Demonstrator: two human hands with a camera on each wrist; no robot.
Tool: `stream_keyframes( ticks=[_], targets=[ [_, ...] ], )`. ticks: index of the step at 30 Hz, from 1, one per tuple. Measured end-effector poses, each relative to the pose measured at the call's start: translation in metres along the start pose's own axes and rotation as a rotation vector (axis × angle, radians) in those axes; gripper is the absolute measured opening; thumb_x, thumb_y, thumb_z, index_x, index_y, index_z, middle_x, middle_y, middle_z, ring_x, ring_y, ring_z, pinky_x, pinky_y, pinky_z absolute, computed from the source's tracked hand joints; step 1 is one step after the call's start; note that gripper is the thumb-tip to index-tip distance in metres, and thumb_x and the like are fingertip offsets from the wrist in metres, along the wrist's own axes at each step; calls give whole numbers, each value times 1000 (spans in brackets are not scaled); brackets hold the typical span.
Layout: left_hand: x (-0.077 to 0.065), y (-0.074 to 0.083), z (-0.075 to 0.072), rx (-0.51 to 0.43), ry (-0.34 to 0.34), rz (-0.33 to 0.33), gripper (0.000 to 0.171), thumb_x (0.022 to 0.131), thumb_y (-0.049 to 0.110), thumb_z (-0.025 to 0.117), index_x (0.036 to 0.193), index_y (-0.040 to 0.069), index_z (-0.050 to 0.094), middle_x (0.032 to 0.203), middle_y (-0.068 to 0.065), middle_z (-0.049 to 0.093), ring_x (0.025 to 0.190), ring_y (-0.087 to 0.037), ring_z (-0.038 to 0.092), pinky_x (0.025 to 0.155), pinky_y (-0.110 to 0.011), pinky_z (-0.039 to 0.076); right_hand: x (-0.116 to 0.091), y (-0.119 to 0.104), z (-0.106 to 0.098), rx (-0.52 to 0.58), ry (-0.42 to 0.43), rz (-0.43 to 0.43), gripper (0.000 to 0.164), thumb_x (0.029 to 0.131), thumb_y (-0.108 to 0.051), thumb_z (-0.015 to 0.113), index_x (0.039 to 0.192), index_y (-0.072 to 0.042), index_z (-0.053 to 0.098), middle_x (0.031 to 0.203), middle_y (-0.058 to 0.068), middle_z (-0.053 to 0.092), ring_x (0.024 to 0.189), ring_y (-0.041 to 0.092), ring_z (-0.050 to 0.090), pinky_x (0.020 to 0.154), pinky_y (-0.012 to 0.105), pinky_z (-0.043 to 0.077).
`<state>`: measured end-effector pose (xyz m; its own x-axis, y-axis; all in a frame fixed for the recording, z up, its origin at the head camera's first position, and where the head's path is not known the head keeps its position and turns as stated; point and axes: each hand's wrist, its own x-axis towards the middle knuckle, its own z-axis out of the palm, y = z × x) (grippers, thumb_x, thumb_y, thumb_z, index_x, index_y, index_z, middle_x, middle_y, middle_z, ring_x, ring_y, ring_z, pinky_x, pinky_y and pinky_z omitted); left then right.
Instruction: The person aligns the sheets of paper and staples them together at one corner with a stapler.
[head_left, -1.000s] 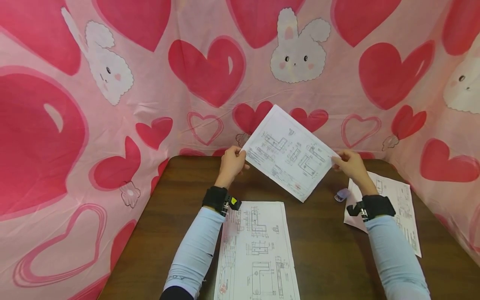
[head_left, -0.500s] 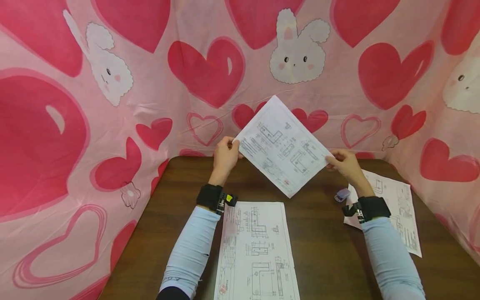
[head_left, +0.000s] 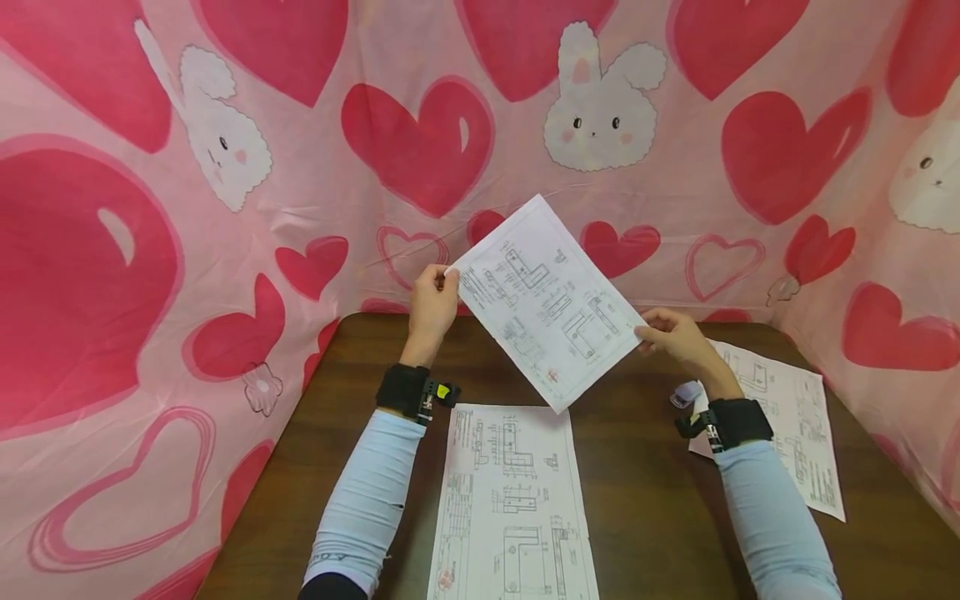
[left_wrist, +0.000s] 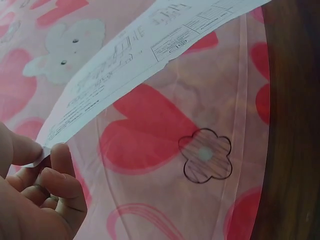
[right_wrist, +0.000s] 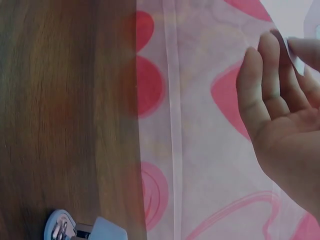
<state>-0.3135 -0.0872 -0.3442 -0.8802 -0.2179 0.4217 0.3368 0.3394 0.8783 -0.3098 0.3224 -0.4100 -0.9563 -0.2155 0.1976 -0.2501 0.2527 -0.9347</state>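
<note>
Between both hands a sheet of paper with technical drawings [head_left: 551, 300] is held up, turned like a diamond above the back of the table. My left hand [head_left: 433, 308] pinches its left corner between thumb and fingers; the left wrist view shows that pinch on the paper [left_wrist: 120, 65] close up. At the opposite corner, my right hand [head_left: 675, 337] pinches the sheet, its other fingers loosely bent in the right wrist view. A second drawing sheet [head_left: 480, 475] lies flat in front, overlapped at its top edge by the held sheet's lowest corner. Beneath my right forearm lies a third drawing sheet [head_left: 806, 433].
A small light purple stapler-like object [head_left: 684, 394] lies beside the right sheet; its end [right_wrist: 60, 226] shows at the bottom of the right wrist view. The dark wooden table [head_left: 637, 500] meets a pink curtain [head_left: 510, 142] with hearts and rabbits behind and at both sides.
Both hands have shifted left with the held sheet, the left hand also rising. The flat sheets and the small purple object have stayed in place.
</note>
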Motion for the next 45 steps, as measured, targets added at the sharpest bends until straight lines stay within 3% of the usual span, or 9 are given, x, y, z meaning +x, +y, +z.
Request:
stream_keyframes(
  ticks=[7,13,18,25,30,35,40,45],
  targets=[
    [4,-5,-5,4,26,18,24,98,21,55,104,0,64,78,-13,64,59,-11,54,51,-21,39,-6,-1,0,-66,-177,63,20,94,-13,65,108,0,61,92,-5,72,73,23,69,72,36,59],
    [8,-13,-7,27,19,-15,27,99,25,55,107,1,65,87,-16,66,65,-15,54,54,-22,39,-10,2,4,-62,-287,43,12,93,-6,63,102,2,62,88,1,73,74,35,68,71,46,58],
    [9,-15,-11,66,11,-36,27,99,25,55,107,1,65,89,-16,67,69,-18,54,57,-24,39,-12,2,9,-110,-423,19,13,93,-6,63,103,2,62,95,3,74,77,44,66,72,53,57],
    [13,-17,-14,88,10,-65,28,99,28,55,110,3,65,95,-16,68,78,-23,57,61,-27,39,-10,-2,16,-90,-569,11,15,93,-3,62,103,8,60,95,9,74,74,39,68,69,44,59],
    [12,-23,-15,89,6,-80,29,99,27,55,109,2,65,95,-18,69,80,-25,60,63,-27,40,-12,0,26,-89,-681,32,16,93,-1,61,106,8,61,96,16,73,71,32,70,69,51,58],
    [13,-30,-15,97,2,-74,28,98,27,56,108,2,66,93,-18,70,78,-24,61,63,-26,40,-12,4,39,-67,-806,52,24,93,-2,61,116,5,62,104,22,72,73,27,70,69,47,59],
    [14,-37,-14,103,-30,-62,27,99,24,55,109,1,66,91,-18,69,74,-20,58,61,-25,40,-12,3,47,-53,-843,97,27,93,-3,62,119,2,63,107,21,72,76,27,68,71,46,59],
    [15,-46,-15,132,-61,-98,27,99,25,55,110,2,66,95,-17,70,80,-24,61,64,-27,41,-11,8,57,-60,-843,178,23,92,-9,65,114,-2,64,99,16,72,74,30,65,71,43,58]
  ],
)
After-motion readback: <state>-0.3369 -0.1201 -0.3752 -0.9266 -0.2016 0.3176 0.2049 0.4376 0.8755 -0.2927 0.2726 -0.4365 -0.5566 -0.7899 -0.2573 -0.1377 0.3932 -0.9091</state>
